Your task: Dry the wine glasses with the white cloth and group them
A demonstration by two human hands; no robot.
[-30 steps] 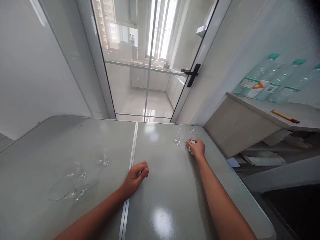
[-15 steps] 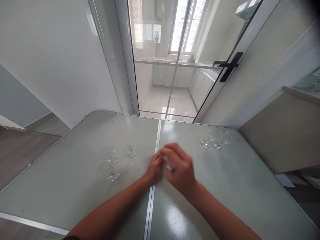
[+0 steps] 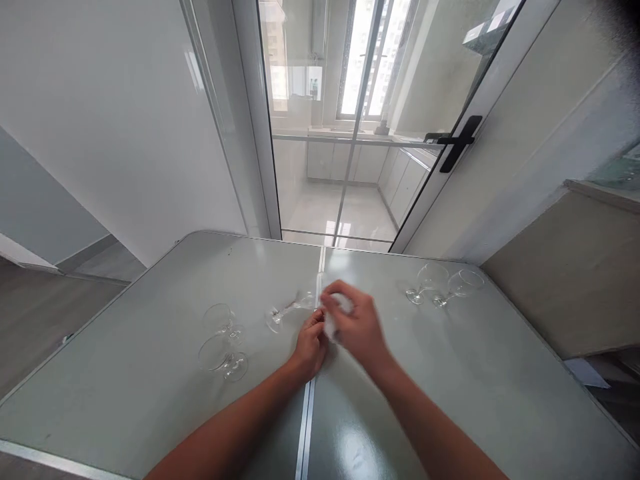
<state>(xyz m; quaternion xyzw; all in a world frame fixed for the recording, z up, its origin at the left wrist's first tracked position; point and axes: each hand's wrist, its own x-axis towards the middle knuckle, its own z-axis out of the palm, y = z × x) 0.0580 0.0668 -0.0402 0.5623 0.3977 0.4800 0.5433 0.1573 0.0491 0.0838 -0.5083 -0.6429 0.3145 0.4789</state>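
Note:
My left hand (image 3: 309, 343) is closed near the middle of the table, gripping a clear wine glass by its bowl end. The wine glass (image 3: 287, 309) lies tilted, its stem and foot pointing left; much of the bowl is hidden behind my fingers. A white cloth (image 3: 332, 327), partly covered and blurred, is pinched in my right hand (image 3: 357, 323), pressed close against the glass and my left hand. To the left stand two more wine glasses, a nearer one (image 3: 235, 366) and a farther one (image 3: 219, 319).
Two wine glasses, one (image 3: 415, 296) beside the other (image 3: 466, 283), stand at the table's far right. A metal seam (image 3: 306, 433) splits the grey-green table (image 3: 125, 373). Beyond its far edge is a glass door with a black handle (image 3: 460, 144); a white wall rises at left.
The wine glass's stem and bowl now show left of my hands, where mainly its foot showed before. My right hand has shifted slightly with the cloth. The view has tilted up a little.

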